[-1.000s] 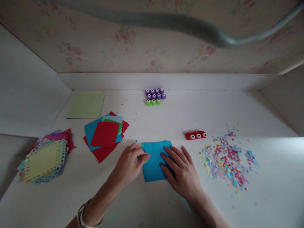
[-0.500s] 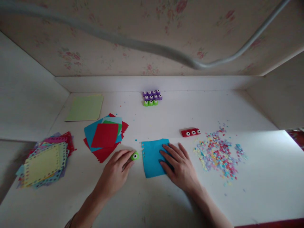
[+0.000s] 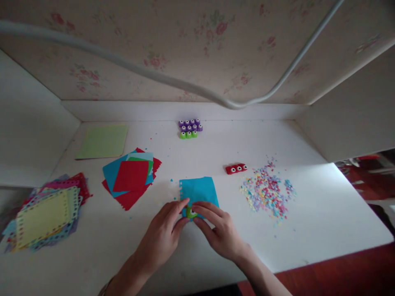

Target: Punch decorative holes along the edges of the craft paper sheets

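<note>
A blue sheet of paper (image 3: 200, 189) lies on the table, with a row of small punched holes down its left edge. At its near-left corner sits a small green craft punch (image 3: 189, 213) with a white top. My left hand (image 3: 163, 228) grips the punch from the left, thumb in front and index finger behind. From the right, my right hand (image 3: 220, 230) closes its fingers and thumb on the same punch, its fingertips over part of the paper. Fingers partly hide the punch and the sheet's near edge.
Loose coloured sheets (image 3: 131, 176) and punched sheets (image 3: 43, 218) lie left, near pale green paper (image 3: 103, 142). Purple and green punches (image 3: 189, 128) stand at the back. Right are red punches (image 3: 236, 168) and scattered confetti (image 3: 268, 191). A grey cable (image 3: 185, 84) hangs across the front.
My left hand has moved right, bringing the green punch onto the paper's near-left corner. My right hand has left the sheet's right side and closed on the punch. The view has shifted slightly.
</note>
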{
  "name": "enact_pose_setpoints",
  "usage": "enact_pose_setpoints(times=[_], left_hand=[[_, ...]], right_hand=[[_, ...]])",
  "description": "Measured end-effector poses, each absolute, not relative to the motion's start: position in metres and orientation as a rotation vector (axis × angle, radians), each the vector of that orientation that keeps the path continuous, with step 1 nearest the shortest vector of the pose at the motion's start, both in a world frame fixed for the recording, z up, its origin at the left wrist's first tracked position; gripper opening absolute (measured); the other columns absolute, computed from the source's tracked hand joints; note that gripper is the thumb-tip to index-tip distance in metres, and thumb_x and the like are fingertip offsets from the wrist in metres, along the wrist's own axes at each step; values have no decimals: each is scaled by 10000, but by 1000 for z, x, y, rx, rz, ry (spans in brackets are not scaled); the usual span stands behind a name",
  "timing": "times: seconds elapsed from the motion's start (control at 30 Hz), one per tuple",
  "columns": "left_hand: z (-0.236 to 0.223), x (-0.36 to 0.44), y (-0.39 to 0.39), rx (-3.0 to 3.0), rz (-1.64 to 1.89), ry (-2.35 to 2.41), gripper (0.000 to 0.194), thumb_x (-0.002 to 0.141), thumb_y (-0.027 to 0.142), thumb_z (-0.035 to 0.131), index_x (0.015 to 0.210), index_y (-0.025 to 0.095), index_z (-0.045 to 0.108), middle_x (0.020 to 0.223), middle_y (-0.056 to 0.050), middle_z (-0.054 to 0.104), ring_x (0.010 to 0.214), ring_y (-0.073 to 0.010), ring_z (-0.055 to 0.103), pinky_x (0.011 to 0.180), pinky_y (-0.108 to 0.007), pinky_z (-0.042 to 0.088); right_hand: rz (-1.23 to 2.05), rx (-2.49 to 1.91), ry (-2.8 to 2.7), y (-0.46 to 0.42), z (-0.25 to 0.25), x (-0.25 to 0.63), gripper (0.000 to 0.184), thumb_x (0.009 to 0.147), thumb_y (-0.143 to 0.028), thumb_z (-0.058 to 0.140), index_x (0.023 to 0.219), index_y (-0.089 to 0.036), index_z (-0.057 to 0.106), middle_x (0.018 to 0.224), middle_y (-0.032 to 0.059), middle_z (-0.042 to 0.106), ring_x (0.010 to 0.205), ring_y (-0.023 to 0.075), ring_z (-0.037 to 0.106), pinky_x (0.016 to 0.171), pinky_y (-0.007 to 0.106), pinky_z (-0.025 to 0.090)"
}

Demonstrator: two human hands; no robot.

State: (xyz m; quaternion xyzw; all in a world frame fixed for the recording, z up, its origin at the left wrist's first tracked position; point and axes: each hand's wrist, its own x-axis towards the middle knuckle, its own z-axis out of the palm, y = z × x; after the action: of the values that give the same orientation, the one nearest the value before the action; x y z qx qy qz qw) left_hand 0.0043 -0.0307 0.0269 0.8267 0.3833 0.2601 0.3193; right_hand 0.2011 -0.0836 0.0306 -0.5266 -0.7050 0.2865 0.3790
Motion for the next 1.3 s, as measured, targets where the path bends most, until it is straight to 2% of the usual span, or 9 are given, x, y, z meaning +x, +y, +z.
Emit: enact_pose_setpoints(times=[0.1, 0.23, 0.37, 0.5, 0.63, 0.87, 1.1, 1.2, 1.3], left_hand=[[24, 7, -32, 2189, 707, 954, 365, 994, 264, 524, 1357, 248, 481, 1081, -71, 690, 984, -193, 685, 868, -322, 591], [19, 8, -34, 2244, 719, 912, 369, 990, 282, 538, 1352, 236, 485, 1099, -70, 693, 1005, -191, 679, 878, -317, 586], [12, 5, -35, 2343, 729, 977, 295, 976, 262, 552, 1268, 217, 569, 1140, -84, 682, 1051, -221, 661, 912, -371, 577], [5, 0, -38, 2490, 669, 989, 255, 963, 217, 552, 1200, 231, 643, 1199, -74, 672, 1092, -243, 639, 947, -434, 553], [-1, -3, -43, 2587, 586, 966, 266, 944, 173, 557, 1176, 234, 671, 1227, -68, 673, 1108, -256, 629, 950, -454, 538], [-12, -4, -49, 2588, 662, 987, 265, 946, 158, 539, 1156, 227, 685, 1240, -62, 671, 1132, -247, 616, 958, -440, 529], [-15, -7, -49, 2580, 630, 969, 262, 953, 175, 547, 1173, 225, 679, 1250, -59, 659, 1144, -237, 601, 971, -433, 524], [-15, -7, -48, 2591, 612, 966, 268, 956, 172, 537, 1179, 226, 675, 1263, -56, 656, 1151, -237, 597, 978, -437, 513], [-15, -7, -48, 2610, 593, 960, 275, 963, 176, 525, 1192, 229, 668, 1289, -46, 652, 1166, -234, 590, 991, -434, 495]], right_hand=[[801, -1410, -1707, -88, 31, 204, 278, 969, -251, 563, 1244, -250, 606, 1138, 83, 698, 1024, 197, 693, 820, 285, 619], [844, -1462, -1705, -97, 33, 212, 318, 980, -266, 547, 1294, -259, 598, 1159, 88, 685, 1010, 197, 690, 829, 297, 620], [717, -1550, -1516, -90, 29, 246, 218, 945, -319, 610, 1137, -246, 681, 1123, 86, 713, 987, 214, 707, 828, 336, 620], [530, -1770, -1102, -59, 23, 316, 375, 849, -456, 692, 1138, -218, 688, 1015, 89, 765, 885, 247, 742, 806, 409, 615], [406, -2146, -1050, -20, 25, 374, 498, 831, -531, 652, 1157, -160, 705, 920, 123, 778, 848, 269, 736, 705, 358, 576], [348, -2336, -1180, 14, 16, 395, 391, 754, -446, 677, 1031, -187, 774, 892, 85, 777, 831, 266, 712, 741, 355, 516], [345, -2399, -1286, 13, 20, 397, 395, 797, -523, 606, 969, -228, 803, 794, 55, 772, 742, 241, 703, 687, 312, 497], [277, -2418, -1309, 15, 32, 399, 365, 837, -479, 563, 973, -239, 801, 844, 58, 781, 809, 260, 712, 708, 323, 501], [180, -2390, -1352, 26, 43, 391, 379, 885, -431, 507, 1049, -221, 776, 965, 78, 779, 937, 279, 706, 798, 350, 505]])
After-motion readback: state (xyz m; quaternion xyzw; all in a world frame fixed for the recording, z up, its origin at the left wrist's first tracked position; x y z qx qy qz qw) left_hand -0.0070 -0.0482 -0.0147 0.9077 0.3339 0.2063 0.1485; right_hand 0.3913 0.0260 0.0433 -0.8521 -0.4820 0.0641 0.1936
